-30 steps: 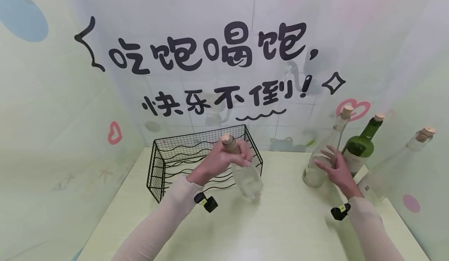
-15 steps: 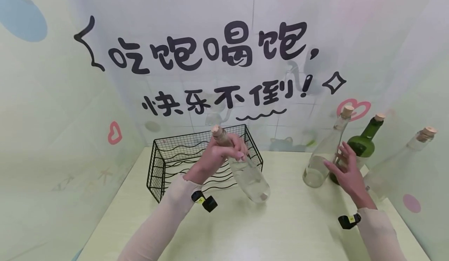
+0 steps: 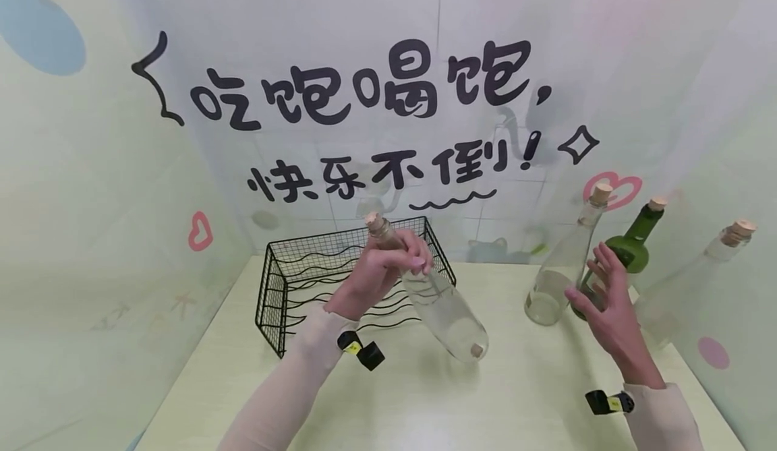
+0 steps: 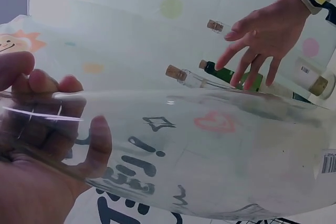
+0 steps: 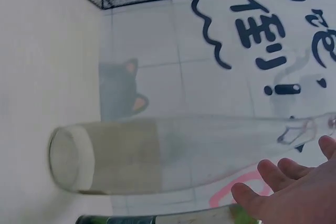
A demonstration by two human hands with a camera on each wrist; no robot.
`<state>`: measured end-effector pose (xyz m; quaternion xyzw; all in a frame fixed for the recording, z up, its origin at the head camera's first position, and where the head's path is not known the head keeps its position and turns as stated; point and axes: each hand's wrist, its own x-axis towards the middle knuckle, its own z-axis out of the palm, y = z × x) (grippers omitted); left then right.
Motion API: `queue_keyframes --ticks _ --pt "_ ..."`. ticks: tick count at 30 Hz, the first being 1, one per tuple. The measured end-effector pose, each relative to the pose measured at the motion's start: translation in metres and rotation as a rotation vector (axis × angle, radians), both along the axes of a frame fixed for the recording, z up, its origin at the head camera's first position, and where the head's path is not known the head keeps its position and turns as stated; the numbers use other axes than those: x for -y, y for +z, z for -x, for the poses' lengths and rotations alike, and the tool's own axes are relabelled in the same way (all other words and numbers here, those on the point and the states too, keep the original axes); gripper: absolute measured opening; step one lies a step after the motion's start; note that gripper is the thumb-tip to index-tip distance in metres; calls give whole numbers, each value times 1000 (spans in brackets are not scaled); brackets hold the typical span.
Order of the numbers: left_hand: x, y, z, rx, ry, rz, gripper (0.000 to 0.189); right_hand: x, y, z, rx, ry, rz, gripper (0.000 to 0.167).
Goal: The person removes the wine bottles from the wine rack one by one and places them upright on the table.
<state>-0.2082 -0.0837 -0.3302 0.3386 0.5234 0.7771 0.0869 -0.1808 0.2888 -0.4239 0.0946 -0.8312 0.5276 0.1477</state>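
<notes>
My left hand (image 3: pixel 391 269) grips a corked clear glass bottle (image 3: pixel 452 319) by its neck. The bottle slants, cork up to the left and base down to the right, in front of the wire rack. In the left wrist view the same bottle (image 4: pixel 252 156) fills much of the frame, with fingers curled round it. My right hand (image 3: pixel 614 309) is spread and holds nothing. It hovers in front of a corked green bottle (image 3: pixel 634 252), partly hiding it. Left of that stands a corked clear bottle (image 3: pixel 549 292), also seen as a clear bottle (image 5: pixel 157 156) in the right wrist view.
A black wire rack (image 3: pixel 274 296) with wavy bars sits at the back left of the pale table (image 3: pixel 516 390). Another corked clear bottle (image 3: pixel 680 289) stands at the far right near the side wall. Printed cloth walls (image 3: pixel 394 6) enclose the table.
The held bottle's base has swung right and slightly down, while its cork has gone left and up. My right hand has moved right, off the standing clear bottle.
</notes>
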Motion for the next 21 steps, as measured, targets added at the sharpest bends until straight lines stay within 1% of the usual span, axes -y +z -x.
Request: queue_keyframes --ticks 2,5,12,16,21 --pt "-3 0 -1 14 -9 -9 31 6 4 -5 -34 32 -3 87" --pt "-8 2 -1 25 -22 -18 32 17 10 -10 -81 108 2 88" --pt "-19 2 0 1 -42 -30 33 44 19 -18 -128 271 8 89" --pt "-27 2 2 5 -63 -27 33 55 21 -20 -130 332 -9 90" --pt "-38 3 5 13 -96 -46 33 67 21 -19 -88 370 -35 91"
